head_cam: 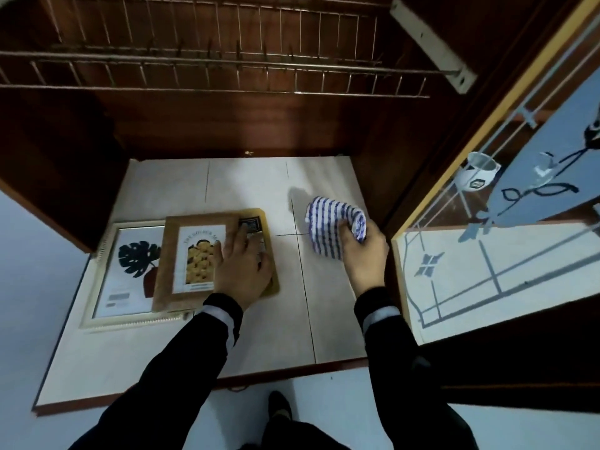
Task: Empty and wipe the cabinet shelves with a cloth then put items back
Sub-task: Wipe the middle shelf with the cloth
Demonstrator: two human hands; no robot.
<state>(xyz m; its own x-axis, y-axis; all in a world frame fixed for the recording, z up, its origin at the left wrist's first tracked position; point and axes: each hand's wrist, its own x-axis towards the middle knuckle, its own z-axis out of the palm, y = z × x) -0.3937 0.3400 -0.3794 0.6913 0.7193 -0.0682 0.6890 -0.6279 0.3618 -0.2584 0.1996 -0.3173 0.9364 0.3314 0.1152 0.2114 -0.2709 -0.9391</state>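
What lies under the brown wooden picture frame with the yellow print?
A white-framed leaf print under its left edge, a mustard-yellow board under its right; beneath the middle is hidden by the frame itself.

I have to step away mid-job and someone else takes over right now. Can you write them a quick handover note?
Left hand lies flat on the brown frame, which is stacked over a white frame on the left of the tiled shelf.
Right hand grips the striped cloth at the shelf's right side.
Done: the wire rack above holds nothing.
Left: this view cannot show whether the shelf is wiped. Probably wipe the bare tiles, shift the frames, then wipe beneath them.
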